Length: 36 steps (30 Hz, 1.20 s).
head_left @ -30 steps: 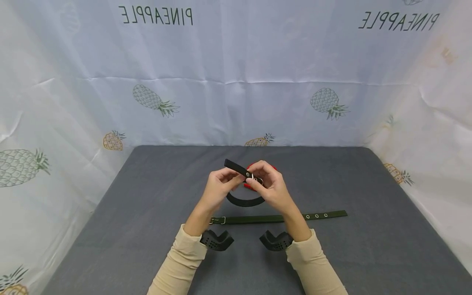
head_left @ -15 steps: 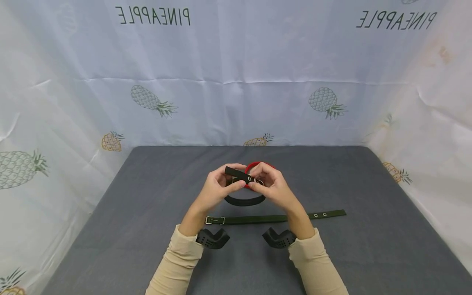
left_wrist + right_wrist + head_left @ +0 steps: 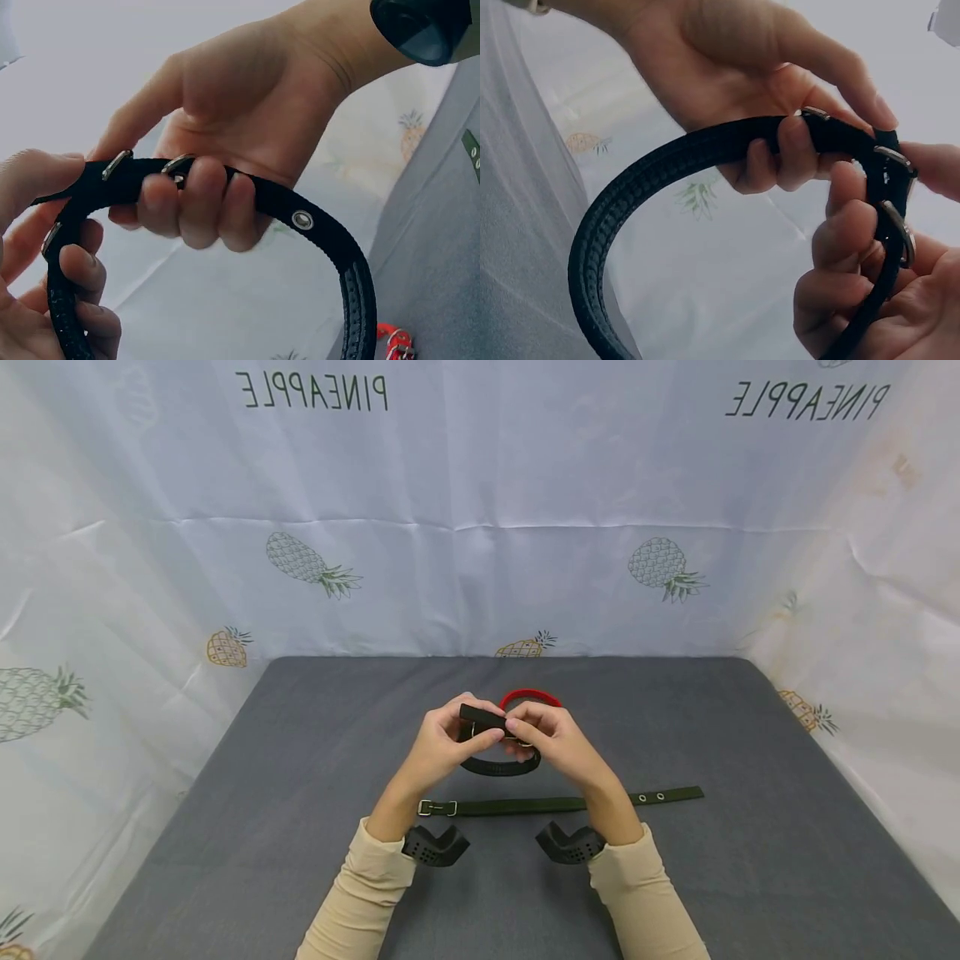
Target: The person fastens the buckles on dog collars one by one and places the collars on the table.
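Observation:
Both hands hold a black collar [image 3: 498, 768] bent into a loop above the table. My left hand [image 3: 437, 739] pinches its strap near the flat free end [image 3: 478, 716], thumb in front and fingers behind. Opposite it, my right hand [image 3: 557, 739] grips the strap beside the metal fittings, thumb pressed on top. In the left wrist view a metal loop [image 3: 118, 165] crosses the overlapped strap, and an eyelet [image 3: 302, 220] shows farther along. The right wrist view shows stitching inside the black band [image 3: 600, 232] and a metal ring [image 3: 900, 232] by the left fingers.
A red collar [image 3: 529, 693] lies on the grey table [image 3: 337, 860] behind the hands. Nearer, a green collar [image 3: 517, 807] is stretched out flat, partly under the right wrist. A pineapple-print curtain [image 3: 495, 585] surrounds the table at back and sides.
The right thumb has shifted over the strap, covering the eyelet seen earlier. The free end has tilted lower, and the left hand has changed its grip along it. The red collar is less covered.

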### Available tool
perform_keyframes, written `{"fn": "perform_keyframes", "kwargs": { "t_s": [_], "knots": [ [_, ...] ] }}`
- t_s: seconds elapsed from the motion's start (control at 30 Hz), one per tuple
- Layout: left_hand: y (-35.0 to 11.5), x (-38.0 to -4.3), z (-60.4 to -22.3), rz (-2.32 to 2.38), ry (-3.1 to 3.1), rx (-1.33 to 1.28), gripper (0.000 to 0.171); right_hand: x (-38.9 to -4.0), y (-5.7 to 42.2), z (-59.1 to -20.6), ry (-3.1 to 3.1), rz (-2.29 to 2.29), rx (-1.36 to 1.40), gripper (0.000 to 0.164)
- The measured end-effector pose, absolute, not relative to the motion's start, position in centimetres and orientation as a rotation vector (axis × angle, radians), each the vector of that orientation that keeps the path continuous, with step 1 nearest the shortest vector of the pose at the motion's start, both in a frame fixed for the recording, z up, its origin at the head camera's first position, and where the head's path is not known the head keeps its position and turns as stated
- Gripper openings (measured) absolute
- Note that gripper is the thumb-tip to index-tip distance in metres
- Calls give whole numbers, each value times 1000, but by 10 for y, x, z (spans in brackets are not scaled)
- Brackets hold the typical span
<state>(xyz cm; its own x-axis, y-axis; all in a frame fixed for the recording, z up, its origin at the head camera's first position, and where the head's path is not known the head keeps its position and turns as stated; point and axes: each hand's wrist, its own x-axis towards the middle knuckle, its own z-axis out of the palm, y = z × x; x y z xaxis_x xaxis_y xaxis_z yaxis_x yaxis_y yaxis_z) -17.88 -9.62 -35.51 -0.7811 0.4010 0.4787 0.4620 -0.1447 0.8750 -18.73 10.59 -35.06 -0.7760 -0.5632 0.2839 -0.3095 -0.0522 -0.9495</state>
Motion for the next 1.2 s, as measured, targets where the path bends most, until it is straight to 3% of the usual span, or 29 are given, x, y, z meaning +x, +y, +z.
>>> {"fn": "perform_keyframes", "kwargs": {
  "t_s": [0.1,0.3,0.73,1.2],
  "knots": [
    [-96,-180,-356,-2064,-2053,-1022,31,-187,107,-351,1995,-1953,-974,31],
    [-98,-184,-358,-2013,-2178,-896,23,-189,111,-352,1984,-2024,-946,9],
    [-100,-190,-367,-2068,-2091,-946,40,-190,115,-350,1910,-2057,-889,23],
    [-94,-189,-369,-1893,-2163,-961,25,-190,111,-351,1912,-2090,-902,13]
  ]
}}
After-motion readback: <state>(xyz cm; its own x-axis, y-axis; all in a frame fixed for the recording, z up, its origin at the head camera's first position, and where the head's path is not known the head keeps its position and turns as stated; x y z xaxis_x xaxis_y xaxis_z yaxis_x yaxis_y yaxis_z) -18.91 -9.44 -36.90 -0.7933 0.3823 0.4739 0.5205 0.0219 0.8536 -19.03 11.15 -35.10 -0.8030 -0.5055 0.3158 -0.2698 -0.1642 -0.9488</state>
